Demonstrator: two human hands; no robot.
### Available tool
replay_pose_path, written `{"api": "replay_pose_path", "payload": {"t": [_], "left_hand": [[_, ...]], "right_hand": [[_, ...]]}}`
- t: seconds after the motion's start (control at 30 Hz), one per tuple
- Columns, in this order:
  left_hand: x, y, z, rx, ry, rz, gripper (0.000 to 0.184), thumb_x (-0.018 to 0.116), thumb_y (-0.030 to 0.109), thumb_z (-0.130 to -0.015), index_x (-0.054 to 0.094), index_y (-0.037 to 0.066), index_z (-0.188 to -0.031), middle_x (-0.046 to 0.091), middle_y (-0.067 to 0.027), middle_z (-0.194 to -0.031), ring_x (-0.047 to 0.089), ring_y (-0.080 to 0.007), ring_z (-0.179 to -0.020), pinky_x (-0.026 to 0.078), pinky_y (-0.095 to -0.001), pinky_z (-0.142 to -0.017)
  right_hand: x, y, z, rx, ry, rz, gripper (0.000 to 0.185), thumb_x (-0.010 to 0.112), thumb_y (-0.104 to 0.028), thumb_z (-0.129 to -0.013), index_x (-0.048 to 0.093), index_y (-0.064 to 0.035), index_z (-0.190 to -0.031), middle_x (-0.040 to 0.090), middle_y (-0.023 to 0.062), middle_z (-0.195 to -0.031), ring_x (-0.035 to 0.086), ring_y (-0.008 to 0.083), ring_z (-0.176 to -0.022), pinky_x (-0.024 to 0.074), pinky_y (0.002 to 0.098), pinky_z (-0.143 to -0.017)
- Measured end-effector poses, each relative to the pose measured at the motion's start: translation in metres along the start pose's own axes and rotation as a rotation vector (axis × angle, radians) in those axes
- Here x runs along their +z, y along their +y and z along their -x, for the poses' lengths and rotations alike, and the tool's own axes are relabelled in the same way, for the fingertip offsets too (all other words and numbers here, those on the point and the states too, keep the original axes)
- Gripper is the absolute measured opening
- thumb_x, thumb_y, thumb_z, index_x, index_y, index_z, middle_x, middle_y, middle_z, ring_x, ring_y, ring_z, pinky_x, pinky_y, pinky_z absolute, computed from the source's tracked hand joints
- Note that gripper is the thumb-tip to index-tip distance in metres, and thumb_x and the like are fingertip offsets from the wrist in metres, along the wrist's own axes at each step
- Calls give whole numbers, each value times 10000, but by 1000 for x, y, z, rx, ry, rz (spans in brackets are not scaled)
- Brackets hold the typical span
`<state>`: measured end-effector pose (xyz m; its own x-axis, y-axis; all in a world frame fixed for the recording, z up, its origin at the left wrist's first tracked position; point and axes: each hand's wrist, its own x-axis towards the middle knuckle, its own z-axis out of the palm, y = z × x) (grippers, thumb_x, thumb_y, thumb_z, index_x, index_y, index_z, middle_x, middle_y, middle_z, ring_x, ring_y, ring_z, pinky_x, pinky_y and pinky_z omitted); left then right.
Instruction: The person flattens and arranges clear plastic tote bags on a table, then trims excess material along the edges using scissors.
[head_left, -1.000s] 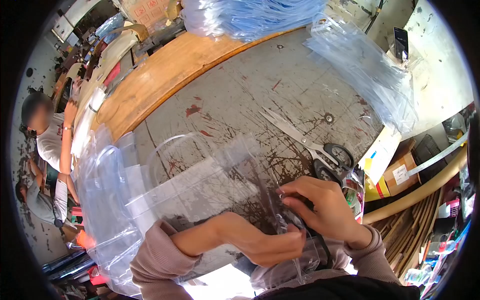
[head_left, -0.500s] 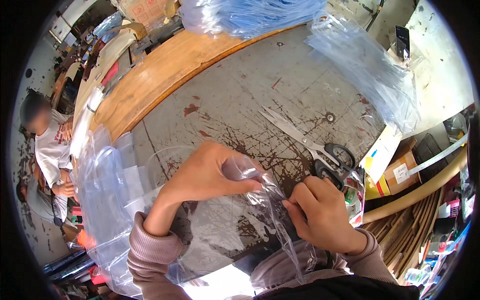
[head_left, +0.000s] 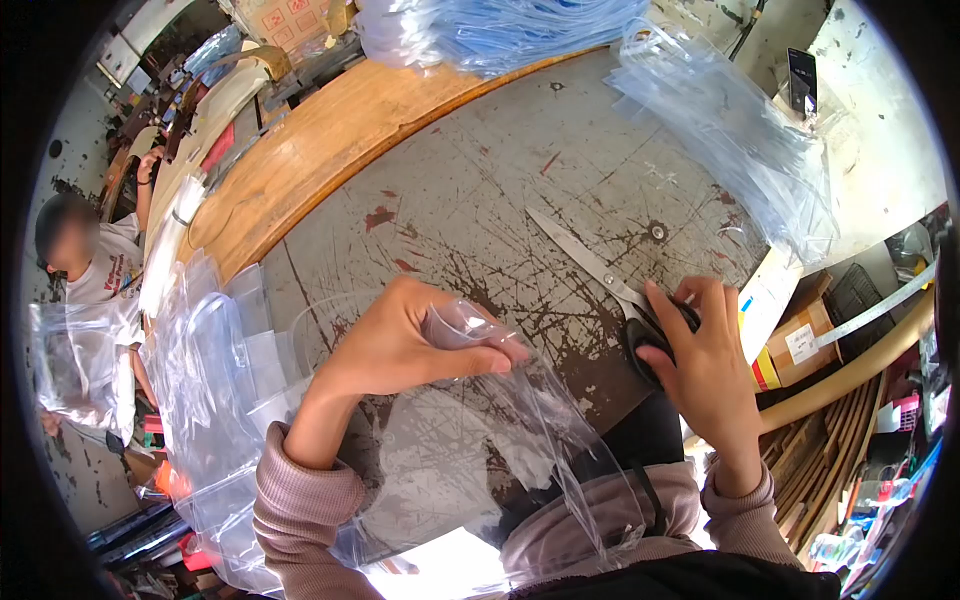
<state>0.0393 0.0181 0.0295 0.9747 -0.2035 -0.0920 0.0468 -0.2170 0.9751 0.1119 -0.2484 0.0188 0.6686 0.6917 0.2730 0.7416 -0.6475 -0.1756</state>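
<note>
My left hand [head_left: 410, 345] is closed on a clear plastic bag [head_left: 560, 430], pinching its bunched upper part between thumb and fingers. The see-through film hangs down from there over the table's near edge towards my lap. On the right, my right hand [head_left: 715, 360] is around the black handles of the scissors [head_left: 590, 262], thumb on one side and fingers on the other. The scissors lie flat, blades closed and pointing away to the upper left. My fingers hide part of the handles.
Stacked clear plastic pieces [head_left: 205, 370] lie at the left of the scratched grey table [head_left: 480, 190]. More plastic piles up at the back [head_left: 510, 35] and back right [head_left: 730, 140]. A phone [head_left: 802, 80] leans at the far right. Another person [head_left: 105, 270] handles clear plastic at the left.
My right hand has left the plastic bag and moved right and up onto the scissors' handles. The bag hangs more spread out. The other person now has clear plastic in front of them.
</note>
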Motion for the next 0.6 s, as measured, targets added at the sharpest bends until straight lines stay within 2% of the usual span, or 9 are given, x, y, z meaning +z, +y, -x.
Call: {"api": "replay_pose_path", "payload": {"t": [0.1, 0.23, 0.3, 0.33, 0.37, 0.43, 0.47, 0.53, 0.6], "left_hand": [[1, 2, 1, -10, 0, 5, 164, 753, 104, -733, 722, 39, -881, 705, -61, -796, 627, -73, -697, 475, -214, -644], [0, 6, 1, 33, 24, 7, 156, 742, -16, -681, 710, -29, -833, 691, -114, -756, 660, -137, -677, 509, -222, -636], [0, 7, 1, 61, 35, 2, 155, 749, -10, -673, 712, -27, -822, 690, -114, -743, 657, -133, -665, 505, -218, -629], [0, 8, 2, 49, 41, 7, 152, 751, -8, -667, 713, -28, -813, 689, -113, -735, 653, -130, -654, 497, -215, -616], [1, 9, 2, 36, 48, 14, 150, 753, -6, -662, 713, -29, -804, 688, -113, -726, 649, -128, -644, 490, -211, -603], [3, 10, 2, 9, 55, 35, 145, 749, -5, -664, 712, -33, -801, 687, -112, -721, 649, -129, -644, 487, -211, -596], [5, 10, 1, -21, 59, 53, 140, 746, -5, -667, 711, -36, -798, 686, -110, -717, 649, -131, -644, 484, -212, -588], [8, 11, 0, -54, 60, 62, 132, 745, 7, -672, 709, -38, -791, 685, -109, -713, 649, -132, -643, 483, -213, -584], [10, 10, -1, -90, 66, 77, 127, 743, 19, -678, 707, -39, -785, 684, -107, -709, 649, -133, -643, 482, -214, -581]], "right_hand": [[3, -2, 11, 101, -55, -98, 501, 651, -61, -763, 497, -33, -1239, 501, 143, -934, 531, 296, -830, 470, 355, -717], [-12, 9, 29, 159, -129, -250, 533, 646, -35, -770, 476, -44, -1276, 533, 103, -845, 558, 241, -715, 481, 315, -678], [-12, 20, 40, 299, -239, -1020, 564, 623, 3, -795, 426, -41, -1321, 517, 56, -779, 542, 177, -667, 462, 303, -667], [-14, 18, 44, 488, -300, -1489, 651, 699, -122, -783, 380, -20, -1342, 492, 27, -817, 502, 129, -731, 416, 281, -661], [-10, 14, 50, 488, -303, -1488, 651, 699, -122, -783, 380, -20, -1342, 492, 27, -817, 502, 129, -731, 416, 281, -661], [10, 5, 64, 219, -399, -1610, 757, 788, -305, -709, 399, 7, -1278, 470, 33, -842, 480, 140, -772, 389, 277, -681], [17, 4, 72, 225, -398, -1612, 757, 788, -305, -709, 399, 7, -1278, 470, 33, -842, 480, 140, -772, 389, 277, -681], [29, 4, 83, 341, -553, -1778, 788, 824, -447, -623, 438, -6, -1148, 475, 38, -866, 466, 140, -789, 368, 261, -699], [24, 2, 79, 244, -649, -1661, 739, 815, -452, -637, 438, -14, -1098, 471, 38, -855, 462, 136, -779, 368, 261, -691]]}}
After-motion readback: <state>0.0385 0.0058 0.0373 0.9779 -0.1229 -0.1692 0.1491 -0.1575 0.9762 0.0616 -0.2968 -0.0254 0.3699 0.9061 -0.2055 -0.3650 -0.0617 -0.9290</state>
